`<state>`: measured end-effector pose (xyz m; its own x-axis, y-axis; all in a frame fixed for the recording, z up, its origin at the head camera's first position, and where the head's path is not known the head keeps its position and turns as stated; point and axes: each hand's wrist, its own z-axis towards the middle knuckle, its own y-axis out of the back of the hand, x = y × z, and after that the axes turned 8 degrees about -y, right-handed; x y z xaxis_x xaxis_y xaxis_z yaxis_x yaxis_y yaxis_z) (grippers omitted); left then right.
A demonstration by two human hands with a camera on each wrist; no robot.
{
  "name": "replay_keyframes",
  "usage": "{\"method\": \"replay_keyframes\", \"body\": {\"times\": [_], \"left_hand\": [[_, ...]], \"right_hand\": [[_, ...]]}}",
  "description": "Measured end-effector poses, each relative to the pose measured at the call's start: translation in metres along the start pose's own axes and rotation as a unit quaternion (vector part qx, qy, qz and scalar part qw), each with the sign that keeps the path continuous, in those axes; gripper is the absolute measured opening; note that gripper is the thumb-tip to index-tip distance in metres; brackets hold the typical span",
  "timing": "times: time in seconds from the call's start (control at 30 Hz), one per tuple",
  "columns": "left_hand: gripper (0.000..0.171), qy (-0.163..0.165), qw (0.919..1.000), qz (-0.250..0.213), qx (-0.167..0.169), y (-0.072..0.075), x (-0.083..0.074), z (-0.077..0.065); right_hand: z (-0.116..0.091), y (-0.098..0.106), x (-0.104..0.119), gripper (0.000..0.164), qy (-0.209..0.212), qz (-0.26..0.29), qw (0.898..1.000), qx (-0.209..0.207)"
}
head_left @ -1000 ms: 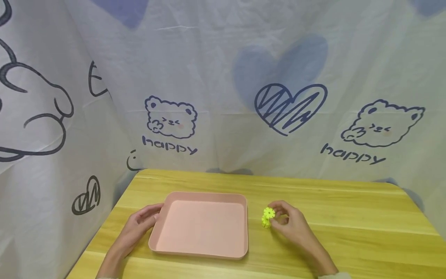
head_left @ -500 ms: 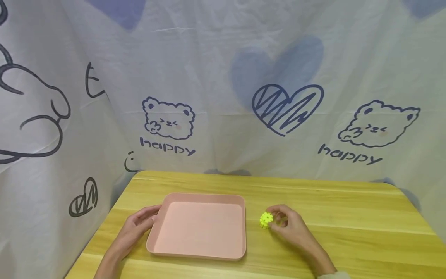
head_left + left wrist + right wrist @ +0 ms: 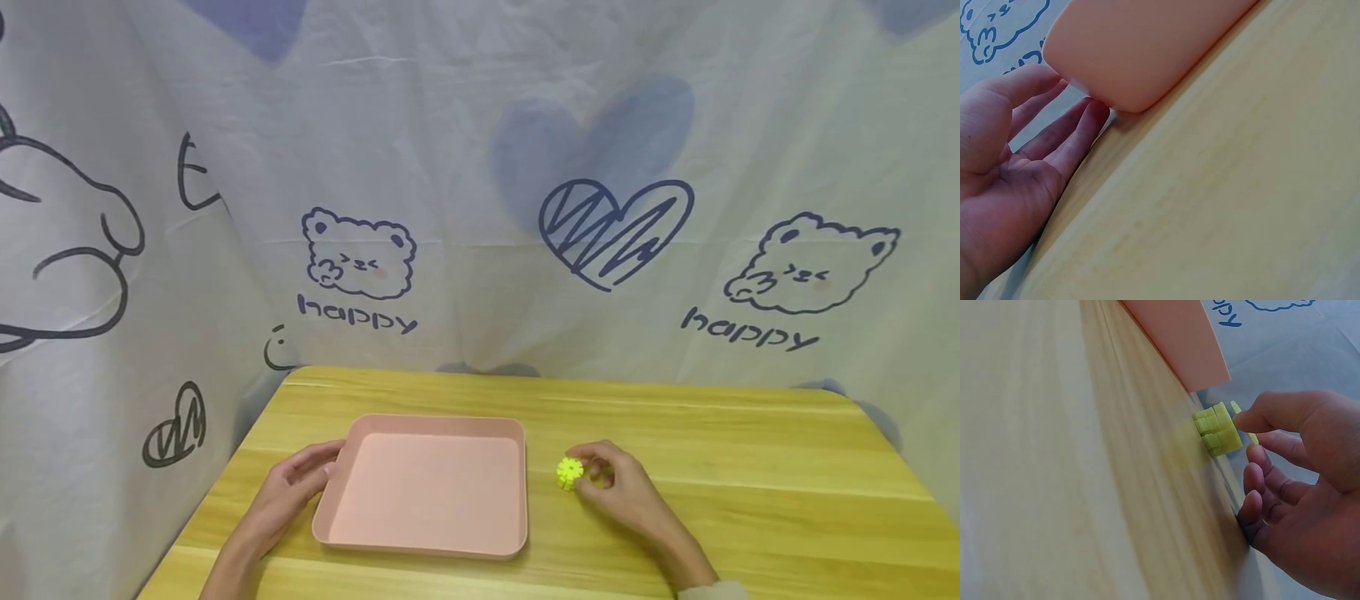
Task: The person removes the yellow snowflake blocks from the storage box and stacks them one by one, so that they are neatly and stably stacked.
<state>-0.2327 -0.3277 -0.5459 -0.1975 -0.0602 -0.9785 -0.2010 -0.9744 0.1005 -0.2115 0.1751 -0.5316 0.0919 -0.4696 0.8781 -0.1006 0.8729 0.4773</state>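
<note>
A small stack of bright yellow notched snowflake discs (image 3: 1217,429) stands on the table, to the right of a pink tray (image 3: 427,492). My right hand (image 3: 622,492) pinches one thin yellow snowflake disc (image 3: 1245,424) between thumb and forefinger. In the right wrist view that disc hovers just above the stack's top face, with a slight gap. The other fingers of this hand are loosely bent. At the tray's left side, my left hand (image 3: 288,492) touches the outer wall with thumb and fingertips (image 3: 1099,112), its fingers fairly straight.
The wooden table (image 3: 750,483) reaches back to a white cloth (image 3: 465,183) printed with hearts and bears. The same cloth hangs along the left side. The tray's raised rim lies between the two hands.
My right hand has lowered the pinched disc, bringing it into line over the stack. My left hand stays at the tray's side. The whole head view has shifted slightly.
</note>
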Motion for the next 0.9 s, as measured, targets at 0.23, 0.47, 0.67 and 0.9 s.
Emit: {"method": "replay_keyframes", "body": {"times": [0.23, 0.47, 0.67, 0.9], "left_hand": [[0.045, -0.010, 0.9999, 0.006, 0.009, 0.0009, 0.0013, 0.0000], [0.046, -0.003, 1.0000, -0.001, 0.004, 0.0006, 0.0012, 0.0003], [0.045, -0.003, 1.0000, 0.000, 0.004, 0.0003, 0.0008, 0.0002], [0.046, 0.002, 1.0000, 0.000, 0.002, 0.0004, 0.0007, -0.0001]], "right_hand": [[0.0002, 0.0001, -0.0002, 0.039, 0.004, 0.000, 1.000, 0.006], [0.0004, -0.0002, -0.0005, 0.037, 0.006, -0.001, 1.000, 0.005], [0.0001, -0.0008, -0.0007, 0.036, 0.006, 0.002, 1.000, 0.002], [0.0007, -0.0013, -0.0014, 0.036, -0.003, 0.001, 1.000, -0.006]]}}
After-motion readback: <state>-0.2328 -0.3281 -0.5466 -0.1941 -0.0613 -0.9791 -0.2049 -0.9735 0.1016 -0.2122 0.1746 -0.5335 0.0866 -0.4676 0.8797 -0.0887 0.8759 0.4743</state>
